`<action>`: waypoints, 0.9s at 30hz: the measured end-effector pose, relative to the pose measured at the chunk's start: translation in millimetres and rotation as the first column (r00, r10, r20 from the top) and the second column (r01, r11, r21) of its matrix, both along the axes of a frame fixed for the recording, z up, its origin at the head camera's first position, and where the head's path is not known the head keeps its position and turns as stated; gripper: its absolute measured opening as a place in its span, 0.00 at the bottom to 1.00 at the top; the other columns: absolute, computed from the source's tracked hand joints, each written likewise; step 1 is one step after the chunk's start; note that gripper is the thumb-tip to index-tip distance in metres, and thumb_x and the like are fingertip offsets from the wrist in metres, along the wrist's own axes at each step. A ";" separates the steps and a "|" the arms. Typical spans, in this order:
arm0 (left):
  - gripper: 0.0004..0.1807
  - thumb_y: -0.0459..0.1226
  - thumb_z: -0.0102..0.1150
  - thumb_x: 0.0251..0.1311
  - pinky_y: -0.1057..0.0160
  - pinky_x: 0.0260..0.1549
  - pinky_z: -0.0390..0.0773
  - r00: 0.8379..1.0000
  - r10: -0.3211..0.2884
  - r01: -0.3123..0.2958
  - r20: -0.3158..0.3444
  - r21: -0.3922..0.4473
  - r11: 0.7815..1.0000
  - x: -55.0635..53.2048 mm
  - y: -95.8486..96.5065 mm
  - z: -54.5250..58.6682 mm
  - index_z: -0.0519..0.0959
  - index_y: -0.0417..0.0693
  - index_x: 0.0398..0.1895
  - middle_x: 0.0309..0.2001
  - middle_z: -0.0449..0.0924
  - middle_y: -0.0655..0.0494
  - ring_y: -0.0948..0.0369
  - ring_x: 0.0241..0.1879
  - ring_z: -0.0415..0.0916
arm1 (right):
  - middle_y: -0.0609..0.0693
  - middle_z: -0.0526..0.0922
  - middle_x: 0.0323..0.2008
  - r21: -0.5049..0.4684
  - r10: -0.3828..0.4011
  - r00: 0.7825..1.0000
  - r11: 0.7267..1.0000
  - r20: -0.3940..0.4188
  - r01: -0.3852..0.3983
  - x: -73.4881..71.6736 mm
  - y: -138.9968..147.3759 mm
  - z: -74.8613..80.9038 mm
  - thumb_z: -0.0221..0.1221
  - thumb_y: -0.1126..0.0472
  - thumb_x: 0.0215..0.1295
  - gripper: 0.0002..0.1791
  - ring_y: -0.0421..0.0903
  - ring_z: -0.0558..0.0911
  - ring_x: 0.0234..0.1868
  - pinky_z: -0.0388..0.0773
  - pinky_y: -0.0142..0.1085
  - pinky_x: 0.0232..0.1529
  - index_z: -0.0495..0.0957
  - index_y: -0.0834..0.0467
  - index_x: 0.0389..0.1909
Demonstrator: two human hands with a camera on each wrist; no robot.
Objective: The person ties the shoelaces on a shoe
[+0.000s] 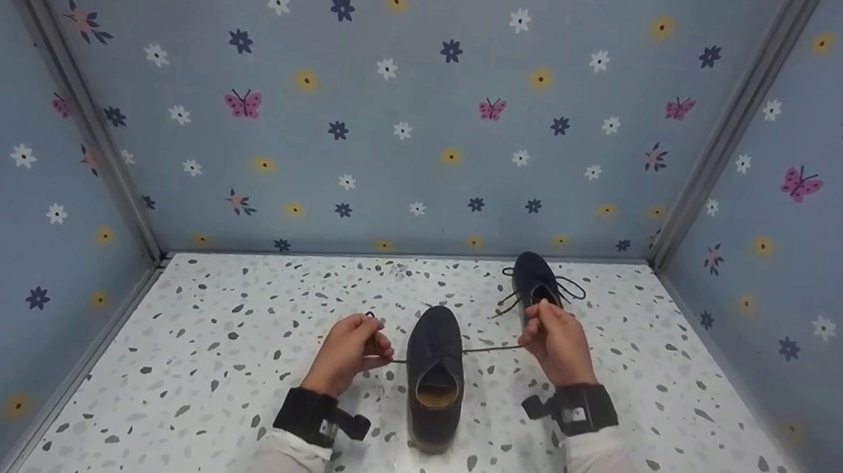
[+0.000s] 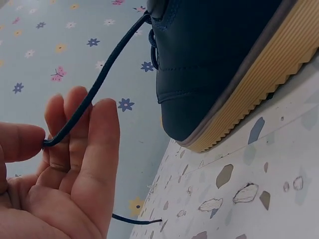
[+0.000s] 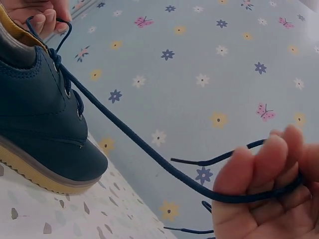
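A dark blue lace-up shoe (image 1: 436, 332) with a ridged tan sole stands upright on the floor between the hands, toe toward the back wall. To its left, my left hand (image 1: 348, 351) pinches one shoelace (image 2: 107, 72) between thumb and fingers, and the tipped end hangs below. My right hand (image 1: 562, 345), on the other side, grips the opposite shoelace (image 3: 134, 137), which runs across its curled fingers, its tipped end sticking out. Both laces stretch sideways from a crossing at the top of the shoe's tongue.
A second dark shoe (image 1: 531, 271) with loose laces stands by the back wall, partly behind the right hand. Blue flowered panels (image 1: 431, 117) enclose the speckled white floor (image 1: 230, 372) at the back and both sides.
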State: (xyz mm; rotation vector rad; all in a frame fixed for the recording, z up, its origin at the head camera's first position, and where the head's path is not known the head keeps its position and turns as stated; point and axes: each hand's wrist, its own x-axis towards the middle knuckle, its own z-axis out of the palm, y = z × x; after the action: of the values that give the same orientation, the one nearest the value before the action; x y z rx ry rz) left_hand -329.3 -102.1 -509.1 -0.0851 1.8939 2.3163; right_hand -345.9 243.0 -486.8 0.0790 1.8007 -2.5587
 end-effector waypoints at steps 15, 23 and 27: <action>0.17 0.45 0.56 0.76 0.64 0.27 0.76 0.997 -0.074 0.073 0.006 -0.269 0.960 5.0 -3.5 10.9 0.78 0.42 0.55 0.38 0.88 0.52 0.59 0.32 0.82 | 0.48 0.86 0.26 0.255 -0.069 0.997 0.964 -0.022 0.072 -1.4 -0.3 -1.9 0.54 0.48 0.81 0.24 0.40 0.78 0.24 0.75 0.32 0.26 0.86 0.65 0.41; 0.18 0.42 0.57 0.72 0.66 0.26 0.77 0.984 -0.176 0.174 0.032 -0.411 0.895 9.0 -6.9 14.4 0.75 0.47 0.61 0.40 0.90 0.50 0.60 0.28 0.82 | 0.47 0.85 0.27 0.321 -0.041 0.999 0.946 -0.013 0.043 -0.2 -0.7 -2.5 0.52 0.43 0.80 0.26 0.40 0.76 0.22 0.76 0.32 0.24 0.84 0.63 0.46; 0.21 0.38 0.59 0.68 0.65 0.27 0.81 0.980 -0.196 0.191 0.030 -0.395 0.898 9.0 -7.4 15.2 0.75 0.43 0.63 0.40 0.90 0.46 0.61 0.28 0.83 | 0.48 0.84 0.27 0.327 -0.025 1.000 0.945 -0.004 0.025 -0.8 -0.6 -2.2 0.52 0.46 0.82 0.23 0.40 0.78 0.23 0.79 0.32 0.26 0.84 0.63 0.48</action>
State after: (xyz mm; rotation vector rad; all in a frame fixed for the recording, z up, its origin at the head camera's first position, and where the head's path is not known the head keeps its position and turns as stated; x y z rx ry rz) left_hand -320.3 -109.5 -493.9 0.0698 2.2367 1.7829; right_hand -346.7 242.4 -489.0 0.1055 2.2198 -2.2455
